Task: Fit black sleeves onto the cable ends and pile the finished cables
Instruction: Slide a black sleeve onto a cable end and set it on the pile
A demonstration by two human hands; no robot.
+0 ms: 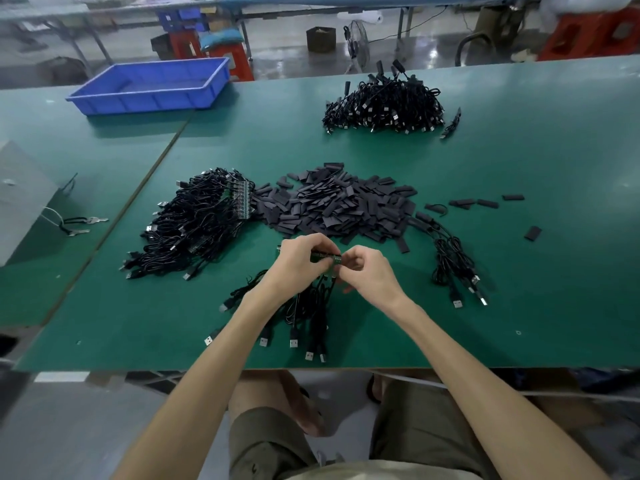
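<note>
Left hand (299, 263) and right hand (369, 271) are pinching a green strip of cable ends (327, 257) above the green table (519, 150) | sleeve heap (339, 206) is lying just beyond them | finished cables (384, 105) are sitting piled far right | held cables (311, 306) are trailing under the wrists

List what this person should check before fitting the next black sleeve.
1. The left hand grips the board strip: ok.
2. The right hand pinches the strip's end: ok.
3. A sleeve already in the fingers: cannot tell, hidden.
4. The sleeve pile lies just beyond the hands: ok.
5. The finished pile sits apart from the unfinished heap: ok.
</note>
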